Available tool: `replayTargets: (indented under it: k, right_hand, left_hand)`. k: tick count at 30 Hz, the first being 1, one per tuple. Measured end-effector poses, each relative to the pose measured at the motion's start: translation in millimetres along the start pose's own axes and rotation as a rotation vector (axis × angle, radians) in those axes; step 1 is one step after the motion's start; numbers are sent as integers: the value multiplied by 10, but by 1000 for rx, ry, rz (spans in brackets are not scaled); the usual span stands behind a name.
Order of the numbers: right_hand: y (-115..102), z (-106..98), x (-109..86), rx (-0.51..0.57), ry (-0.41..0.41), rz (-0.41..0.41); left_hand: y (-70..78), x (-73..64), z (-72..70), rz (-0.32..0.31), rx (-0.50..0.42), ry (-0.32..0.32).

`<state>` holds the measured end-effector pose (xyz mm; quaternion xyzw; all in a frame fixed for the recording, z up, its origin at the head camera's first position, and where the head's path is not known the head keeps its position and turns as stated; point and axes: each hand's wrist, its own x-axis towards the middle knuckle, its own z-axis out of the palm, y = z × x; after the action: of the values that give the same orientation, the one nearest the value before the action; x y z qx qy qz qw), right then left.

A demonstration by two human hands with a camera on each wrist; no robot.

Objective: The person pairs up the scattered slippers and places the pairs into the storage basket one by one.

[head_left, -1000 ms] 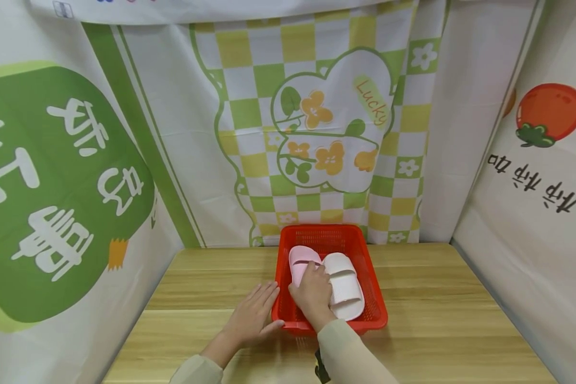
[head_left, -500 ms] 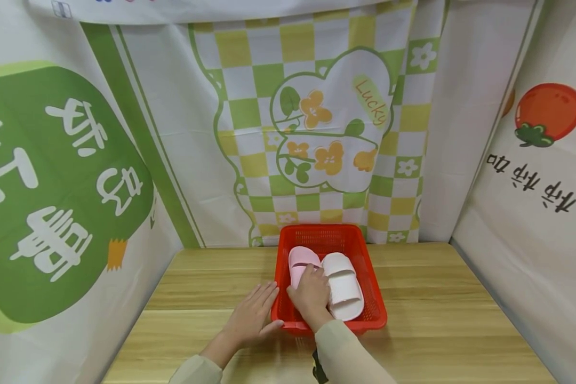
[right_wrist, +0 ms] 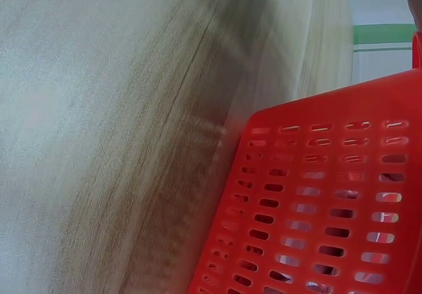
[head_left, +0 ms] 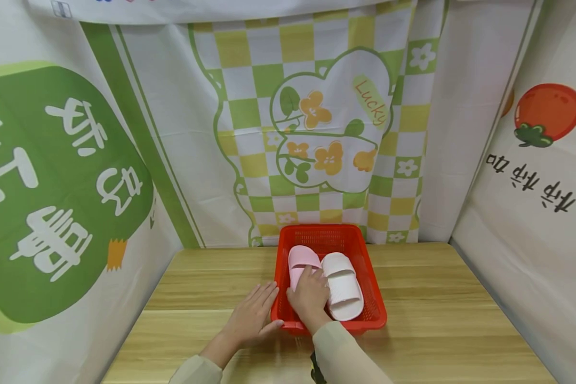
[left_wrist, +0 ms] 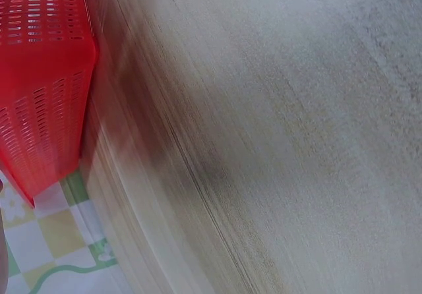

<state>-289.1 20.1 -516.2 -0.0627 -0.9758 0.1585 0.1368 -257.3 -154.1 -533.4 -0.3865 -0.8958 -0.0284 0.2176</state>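
A red plastic basket (head_left: 375, 288) with perforated walls stands on the wooden table, and two slippers lie side by side in it. On the left is the pink slipper (head_left: 302, 256), its near part hidden under my right hand (head_left: 309, 295). That hand reaches over the near rim and grips the slipper, thumb on its left and bent fingers across the strap. Beside it lies the white slipper (head_left: 344, 288), with a ribbed strap. My left hand (head_left: 252, 314) rests against the basket's left side near the front corner, fingers straight and thumb along the front rim.
The wooden table (head_left: 427, 309) extends to both sides of the basket. A checked cloth (head_left: 336, 208) hangs right behind the basket, and printed white cloths wall in the left and right. A dark object (head_left: 318, 369) shows beside the right sleeve.
My right hand has drawn back slightly toward me over the pink slipper, showing a little more of its strap. The left hand, basket and white slipper have stayed put.
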Motion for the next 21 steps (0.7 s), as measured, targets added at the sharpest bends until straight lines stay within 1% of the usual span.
replayTargets:
  k: [8,13,21]
  right_hand:
    - [-24,-14,-15,-2,-40,8]
    - [-18,-5,-23,-17,-50,1]
    - [-33,4,-5,-39,-72,10]
  left_hand:
    - [-9,-7,6,4,7,-5]
    - [-6,-6,5,6,14,-3]
    - [7,2,-2,-15,-1,-13]
